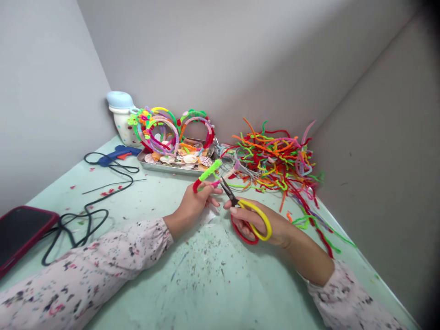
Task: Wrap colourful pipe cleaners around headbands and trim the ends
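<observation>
My left hand [197, 204] is closed on a headband [210, 170] wrapped in fuzzy pipe cleaner, bright green and red on one side and pale pink on the other. Part of it is hidden by my fingers. In my right hand [257, 215] are scissors [260, 220] with dark blades and yellow and red handles, my fingers through the loops. The blade tips point up and left, right beside a short pink bit of pipe cleaner at my left fingertips. Whether they touch it, I cannot tell.
Behind my hands, a metal tray [165, 168] holds shells, with several wrapped headbands [161, 133] above it. A tangled pipe-cleaner heap [275, 156] lies right. At left are a cup [122, 119], a blue glue gun [118, 156], its black cord [91, 206] and a phone [25, 233].
</observation>
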{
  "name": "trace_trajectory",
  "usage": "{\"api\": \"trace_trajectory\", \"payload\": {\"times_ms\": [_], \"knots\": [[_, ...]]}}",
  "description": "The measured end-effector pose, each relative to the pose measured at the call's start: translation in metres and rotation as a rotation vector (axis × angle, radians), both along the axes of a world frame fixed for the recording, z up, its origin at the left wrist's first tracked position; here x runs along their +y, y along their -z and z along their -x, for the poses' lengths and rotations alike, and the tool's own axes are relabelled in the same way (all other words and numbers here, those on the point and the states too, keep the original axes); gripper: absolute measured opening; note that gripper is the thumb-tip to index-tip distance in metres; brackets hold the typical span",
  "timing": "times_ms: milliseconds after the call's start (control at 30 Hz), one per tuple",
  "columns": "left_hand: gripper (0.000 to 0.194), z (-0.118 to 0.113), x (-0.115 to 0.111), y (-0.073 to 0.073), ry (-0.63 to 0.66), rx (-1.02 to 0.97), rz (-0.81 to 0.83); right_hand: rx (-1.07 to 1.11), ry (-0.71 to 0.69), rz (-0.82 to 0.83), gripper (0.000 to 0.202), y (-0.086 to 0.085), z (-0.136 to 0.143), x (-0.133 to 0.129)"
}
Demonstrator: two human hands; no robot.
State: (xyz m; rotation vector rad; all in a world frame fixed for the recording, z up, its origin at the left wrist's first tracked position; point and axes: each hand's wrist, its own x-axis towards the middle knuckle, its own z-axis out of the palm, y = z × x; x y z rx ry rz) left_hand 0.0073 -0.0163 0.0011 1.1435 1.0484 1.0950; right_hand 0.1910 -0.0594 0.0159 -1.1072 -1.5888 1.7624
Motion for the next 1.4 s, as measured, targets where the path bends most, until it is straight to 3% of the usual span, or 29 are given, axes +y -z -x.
{"api": "trace_trajectory", "payload": {"times_ms": [133,367,567,767,1167,1400], "knots": [[0.023,0.000,0.002,0.004,-0.004,0.000,-0.019,0.067,-0.030,0.106,0.029,0.001,0.001,0.000],[0.023,0.001,0.003,0.006,-0.009,-0.003,-0.011,0.011,-0.106,0.055,0.043,-0.010,0.002,0.000],[0.022,0.001,0.004,0.007,-0.010,0.002,-0.014,-0.002,-0.065,0.124,0.044,-0.007,0.004,0.000],[0.024,0.001,0.004,0.008,-0.002,0.003,-0.022,-0.055,-0.065,0.052,0.047,-0.012,0.005,0.001],[0.022,0.001,0.002,0.005,0.008,-0.015,-0.003,-0.022,-0.037,0.022,0.045,0.005,0.000,0.004],[0.021,0.001,0.003,0.004,0.002,-0.015,0.008,-0.063,-0.114,-0.041,0.052,-0.013,0.001,0.002]]}}
